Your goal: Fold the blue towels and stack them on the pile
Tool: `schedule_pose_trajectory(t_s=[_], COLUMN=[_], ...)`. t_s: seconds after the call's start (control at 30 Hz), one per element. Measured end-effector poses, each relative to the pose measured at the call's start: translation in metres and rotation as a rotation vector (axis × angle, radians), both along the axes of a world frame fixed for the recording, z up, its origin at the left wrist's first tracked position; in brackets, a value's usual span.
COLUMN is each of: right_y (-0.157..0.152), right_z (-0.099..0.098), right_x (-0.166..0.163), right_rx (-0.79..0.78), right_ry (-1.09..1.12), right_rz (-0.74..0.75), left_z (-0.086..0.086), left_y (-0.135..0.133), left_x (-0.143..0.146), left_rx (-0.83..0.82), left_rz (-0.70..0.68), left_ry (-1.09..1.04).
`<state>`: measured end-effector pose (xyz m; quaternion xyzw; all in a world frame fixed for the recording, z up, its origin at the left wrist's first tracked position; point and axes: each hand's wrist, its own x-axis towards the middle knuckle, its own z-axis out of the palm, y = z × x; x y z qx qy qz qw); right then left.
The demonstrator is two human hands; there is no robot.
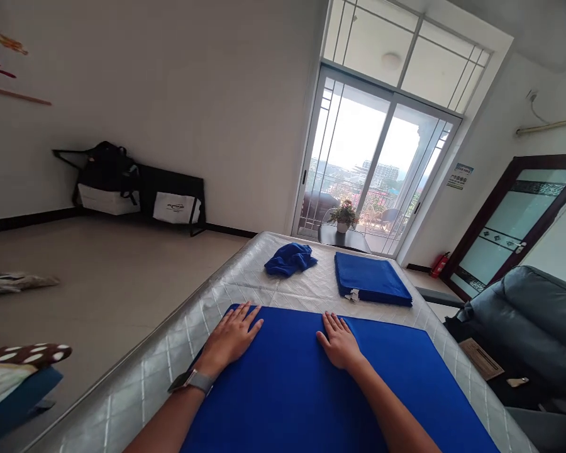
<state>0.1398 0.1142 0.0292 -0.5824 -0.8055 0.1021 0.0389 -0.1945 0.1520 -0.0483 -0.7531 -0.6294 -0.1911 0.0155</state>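
A large blue cloth [292, 390] lies spread flat on a quilted white mattress [146, 371]. My left hand [233, 336] rests palm down near its far left corner, fingers stretched out. Flat on the cloth close to its far edge is my right hand [339, 343], fingers extended and thumb apart. A slight crease shows beside the right fingertips. Beyond the cloth sit a crumpled blue cloth [291, 259] and, to its right, a neat stack of folded blue cloths [372, 277] with a white tag at the near edge.
A small table with a potted plant [344, 217] stands past the mattress before sliding glass doors [372, 157]. To the right is a dark leather sofa [532, 321]. Along the left wall, a black bench [170, 182] carries bags. Patterned fabric [23, 371] appears at lower left.
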Motion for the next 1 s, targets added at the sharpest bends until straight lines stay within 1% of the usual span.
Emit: schedule_pose_trajectory(t_s=[0.2,0.4,0.5,0.57,0.67,0.77,0.83,0.9,1.0], right_y=[0.001,0.005,0.003,0.002,0.001,0.003,0.004,0.005,0.005], right_z=[-0.005,-0.017,-0.024,-0.030,-0.038,-0.042,-0.043,-0.044,-0.046], right_x=[0.081,0.188,0.239,0.265,0.285,0.287,0.286,0.286,0.288], right_rx=[0.006,0.049,0.062,0.077,0.123,0.157,0.155,0.151,0.162], right_ry=[-0.105,-0.166,-0.188,-0.195,-0.181,-0.182,-0.187,-0.183,-0.179], right_rz=[-0.162,-0.347,-0.437,-0.475,-0.551,-0.616,-0.628,-0.637,-0.645], left_z=[-0.004,-0.007,-0.004,0.000,0.009,0.012,0.007,-0.003,-0.016], left_y=[0.002,0.005,0.005,0.002,-0.002,-0.003,-0.001,0.002,0.007], left_x=[0.000,-0.002,-0.002,0.000,0.004,0.003,-0.003,-0.012,-0.023], left_rx=[0.065,0.013,0.020,0.013,-0.011,-0.011,-0.001,-0.007,-0.014], left_rz=[-0.010,0.019,0.000,0.000,0.019,0.013,-0.007,-0.035,-0.037], left_ry=[0.034,0.033,0.018,0.022,0.039,0.069,0.088,0.109,0.146])
